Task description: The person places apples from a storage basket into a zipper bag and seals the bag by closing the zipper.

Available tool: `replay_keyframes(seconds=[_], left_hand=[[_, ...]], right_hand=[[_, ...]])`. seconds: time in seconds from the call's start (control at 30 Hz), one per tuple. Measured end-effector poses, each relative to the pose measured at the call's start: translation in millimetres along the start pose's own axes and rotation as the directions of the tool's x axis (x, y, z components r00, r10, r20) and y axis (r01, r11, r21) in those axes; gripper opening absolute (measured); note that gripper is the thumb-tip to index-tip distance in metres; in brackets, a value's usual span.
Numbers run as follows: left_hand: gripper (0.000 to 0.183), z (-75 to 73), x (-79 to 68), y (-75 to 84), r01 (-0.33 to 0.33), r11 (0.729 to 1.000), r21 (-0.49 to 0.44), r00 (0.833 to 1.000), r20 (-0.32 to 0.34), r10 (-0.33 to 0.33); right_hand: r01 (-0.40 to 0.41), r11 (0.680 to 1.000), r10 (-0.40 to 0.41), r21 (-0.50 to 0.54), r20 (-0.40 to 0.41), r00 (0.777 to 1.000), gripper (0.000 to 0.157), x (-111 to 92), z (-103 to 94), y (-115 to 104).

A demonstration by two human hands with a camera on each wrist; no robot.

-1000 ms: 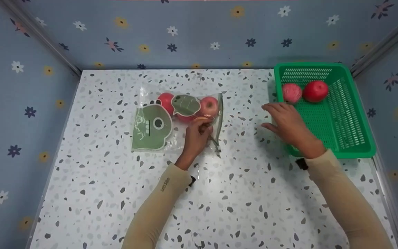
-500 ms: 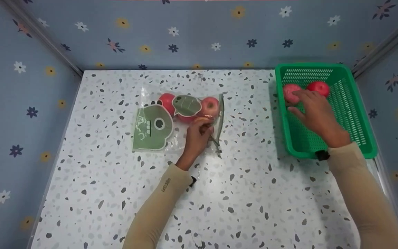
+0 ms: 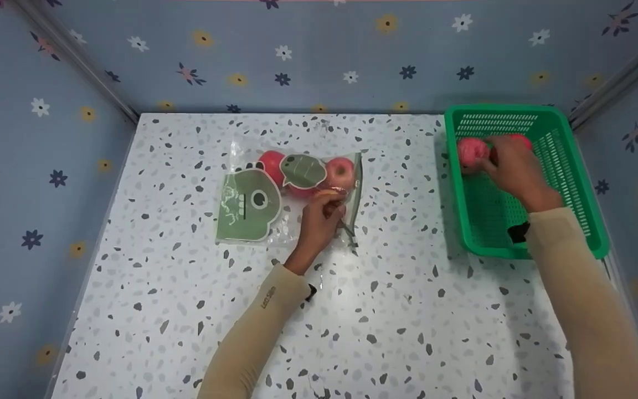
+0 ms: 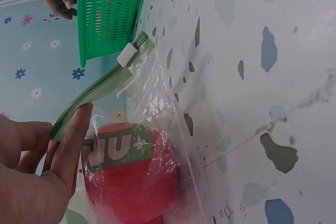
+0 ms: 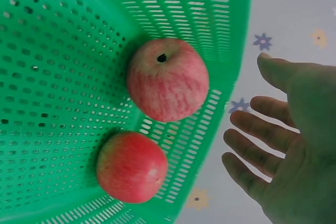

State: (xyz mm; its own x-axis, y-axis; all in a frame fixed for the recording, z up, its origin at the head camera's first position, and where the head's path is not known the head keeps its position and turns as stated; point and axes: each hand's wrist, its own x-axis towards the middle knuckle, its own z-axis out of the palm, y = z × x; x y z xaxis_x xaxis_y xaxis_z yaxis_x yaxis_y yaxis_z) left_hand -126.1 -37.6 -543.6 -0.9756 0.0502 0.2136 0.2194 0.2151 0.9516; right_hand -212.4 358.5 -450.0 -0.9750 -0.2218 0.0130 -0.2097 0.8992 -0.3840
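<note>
A clear zip bag [image 3: 250,210] printed with a green cartoon creature lies on the speckled table with several apples [image 3: 340,173] inside. My left hand [image 3: 322,219] pinches the green zip edge [image 4: 97,85] of its mouth, which carries a white slider [image 4: 127,55]. Inside the green basket [image 3: 457,221], my right hand [image 3: 518,169] is over a red apple [image 3: 521,142] and partly hides it in the head view. A striped pink apple [image 3: 471,154] sits just left of that hand. In the right wrist view the right fingers are spread apart, clear of both apples.
Flowered blue panels [image 3: 319,55] enclose the table [image 3: 385,332] at the back and both sides. The basket stands at the right, near the back and right panels. Bare tabletop lies between bag and basket.
My right hand has moved from beside the basket's left rim to the right and back, over the red apple inside. The left hand keeps its hold on the bag.
</note>
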Motion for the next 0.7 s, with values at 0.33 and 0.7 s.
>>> replay_keyframes(seconds=[0.33,0.7], left_hand=[[0.020,0.1,-1.5,-0.5,0.030,0.999,0.020,1.000,-0.008,-0.030],[0.021,0.6,-0.8,1.9,0.071,0.997,-0.013,0.997,0.004,-0.071]], right_hand=[[-0.086,0.996,0.084,0.019,0.076,0.994,0.055,22.2,15.2,16.4],[-0.126,0.989,0.115,0.077,0.130,0.985,0.060,32.9,28.5,28.8]])
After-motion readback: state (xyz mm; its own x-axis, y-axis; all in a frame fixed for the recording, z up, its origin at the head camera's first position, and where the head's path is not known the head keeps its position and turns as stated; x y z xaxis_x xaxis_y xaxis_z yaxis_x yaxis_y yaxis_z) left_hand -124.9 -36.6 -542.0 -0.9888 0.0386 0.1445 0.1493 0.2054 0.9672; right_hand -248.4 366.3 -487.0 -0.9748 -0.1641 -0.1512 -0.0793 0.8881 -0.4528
